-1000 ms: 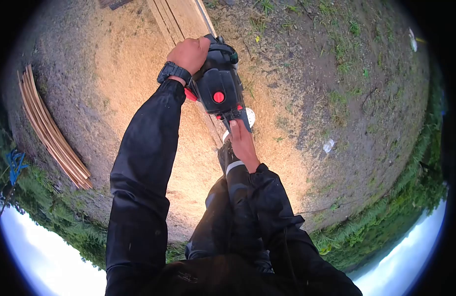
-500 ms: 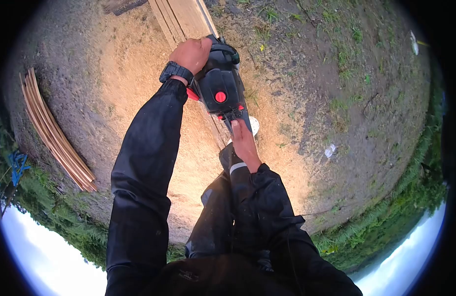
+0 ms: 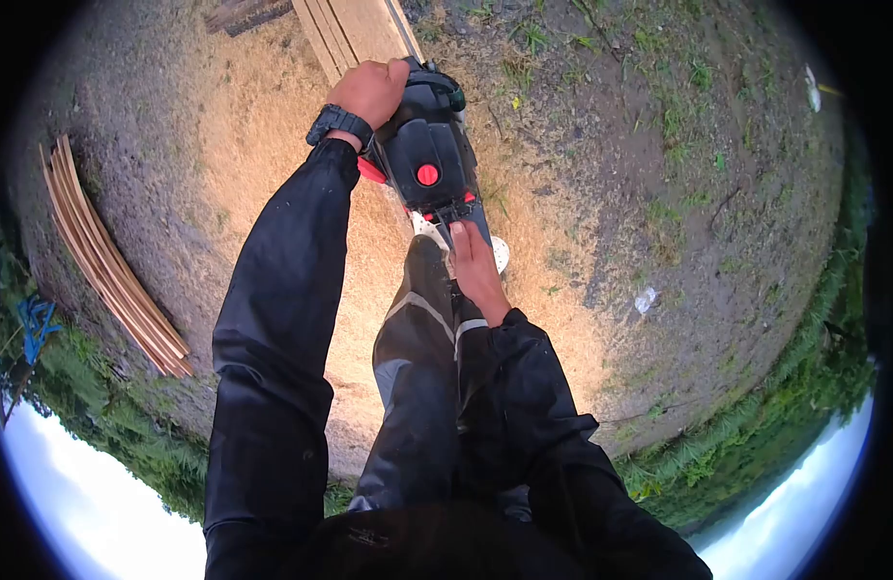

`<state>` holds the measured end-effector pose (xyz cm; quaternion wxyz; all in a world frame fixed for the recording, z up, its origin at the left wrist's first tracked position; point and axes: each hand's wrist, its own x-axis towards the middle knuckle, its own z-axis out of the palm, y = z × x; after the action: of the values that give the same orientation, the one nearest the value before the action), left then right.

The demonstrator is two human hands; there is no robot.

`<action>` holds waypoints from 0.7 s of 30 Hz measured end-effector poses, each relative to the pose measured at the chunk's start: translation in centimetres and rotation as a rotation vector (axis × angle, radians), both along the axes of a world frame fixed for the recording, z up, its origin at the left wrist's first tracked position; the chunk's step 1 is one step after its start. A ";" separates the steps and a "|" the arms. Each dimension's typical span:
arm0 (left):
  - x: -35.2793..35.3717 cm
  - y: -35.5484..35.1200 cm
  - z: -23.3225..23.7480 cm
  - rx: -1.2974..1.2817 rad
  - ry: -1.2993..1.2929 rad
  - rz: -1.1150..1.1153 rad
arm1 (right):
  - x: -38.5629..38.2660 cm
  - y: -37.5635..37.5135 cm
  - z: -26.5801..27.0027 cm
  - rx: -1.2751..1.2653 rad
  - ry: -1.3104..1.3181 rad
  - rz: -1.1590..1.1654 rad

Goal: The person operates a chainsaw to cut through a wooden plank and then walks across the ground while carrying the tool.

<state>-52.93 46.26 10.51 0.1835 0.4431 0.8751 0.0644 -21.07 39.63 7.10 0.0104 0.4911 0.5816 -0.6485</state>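
A black chainsaw [image 3: 425, 145] with a red round cap sits in front of my legs. My left hand [image 3: 369, 91], wearing a black watch [image 3: 340, 124] at the wrist, is closed around its front handle. Behind the body, my right hand [image 3: 477, 273] grips the rear handle, with the thumb lying along the top. A wooden beam [image 3: 369, 31] with long cuts along it extends away beyond the saw. The saw's bar and chain are mostly hidden by its body and my left hand.
Sawdust [image 3: 273, 145] covers the ground around the beam. Several thin cut boards [image 3: 108, 261] lie stacked at the left. A dark log [image 3: 248, 14] is at the far top. Clear plastic litter [image 3: 646, 300] lies to the right. My left leg [image 3: 416, 319] is close behind the saw.
My left leg has stepped forward, its foot now close behind the saw. The chainsaw and both hands have shifted slightly forward, away from me. Both grips are unchanged.
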 end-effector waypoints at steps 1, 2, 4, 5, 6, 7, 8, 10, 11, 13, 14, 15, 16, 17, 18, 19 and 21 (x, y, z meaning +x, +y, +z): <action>-0.1 0.2 0.1 -0.004 -0.001 0.012 | -0.3 0.0 -0.2 -0.101 -0.012 -0.010; -0.2 0.3 0.3 -0.008 -0.002 0.025 | -0.4 0.0 -0.4 -0.101 -0.012 -0.008; -0.5 0.0 -0.7 0.001 0.061 -0.033 | -0.7 0.2 -0.1 -0.123 -0.043 -0.004; -1.1 0.1 -0.9 0.011 0.129 -0.093 | -1.2 0.3 0.2 -0.123 -0.039 -0.005; -1.4 0.5 -0.7 0.014 0.132 -0.098 | -1.2 0.4 0.4 -0.117 -0.040 -0.001; -1.5 0.7 -0.6 0.014 0.104 -0.062 | -1.3 0.5 0.4 -0.111 -0.043 0.005; -1.4 0.6 -0.5 0.007 0.073 -0.023 | -1.4 0.4 0.3 -0.116 -0.046 0.007; -2.1 0.4 -0.8 0.012 0.082 -0.040 | -1.8 0.8 0.2 -0.147 -0.039 -0.013; -2.4 0.5 -1.0 0.020 0.095 -0.061 | -2.2 1.0 0.2 -0.147 -0.040 -0.015; -3.3 1.0 -0.2 0.024 0.089 -0.067 | -2.9 1.3 0.1 -0.098 -0.028 0.000; -3.5 1.2 0.1 0.035 0.085 -0.070 | -3.2 1.3 0.0 -0.099 -0.029 0.001; -3.9 1.4 0.1 0.036 0.086 -0.070 | -3.6 1.3 -0.2 -0.097 -0.020 -0.006; -4.3 1.6 0.1 0.025 0.078 -0.066 | -4.1 1.4 -0.4 -0.096 -0.010 -0.014; -4.6 1.6 0.0 0.011 0.068 -0.062 | -4.2 1.3 -0.5 -0.097 -0.010 -0.013; -4.4 1.6 0.4 0.011 0.067 -0.061 | -4.3 1.3 -0.4 -0.093 -0.016 -0.007; -4.2 1.6 0.7 0.010 0.075 -0.051 | -4.4 1.5 -0.3 -0.086 -0.022 -0.001; -4.6 1.8 0.8 0.008 0.084 -0.040 | -4.7 1.9 0.1 -0.106 -0.044 0.013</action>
<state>-57.49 48.10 11.35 0.1460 0.4634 0.8728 0.0457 -25.74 41.55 7.17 0.0533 0.5001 0.5491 -0.6674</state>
